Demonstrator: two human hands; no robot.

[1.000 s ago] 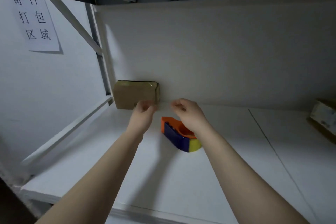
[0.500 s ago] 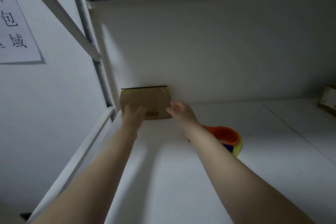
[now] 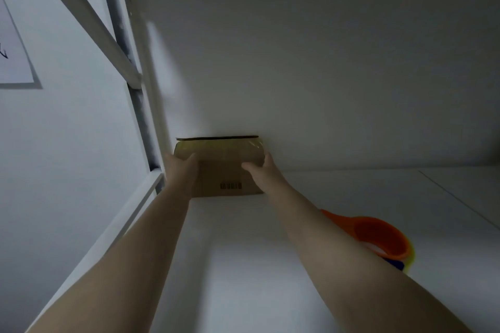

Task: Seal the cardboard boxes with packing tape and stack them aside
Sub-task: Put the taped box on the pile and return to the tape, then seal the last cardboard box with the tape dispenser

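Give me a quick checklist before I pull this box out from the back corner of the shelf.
1. Left hand grips the cardboard box at its left end: ok.
2. Right hand grips its right end: ok.
3. Tape covers the top seam: glossy strip shows, full seal cannot tell.
4. Shelf surface ahead of the box is free: ok.
5. Tape dispenser clear of the right forearm: not ok, partly hidden by it.

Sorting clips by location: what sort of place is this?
Probably a parcel packing station: the left hand and right hand hold a taped, barcoded cardboard box on a white metal-framed shelf, an orange tape dispenser lies nearby, and a paper sign hangs on the wall.
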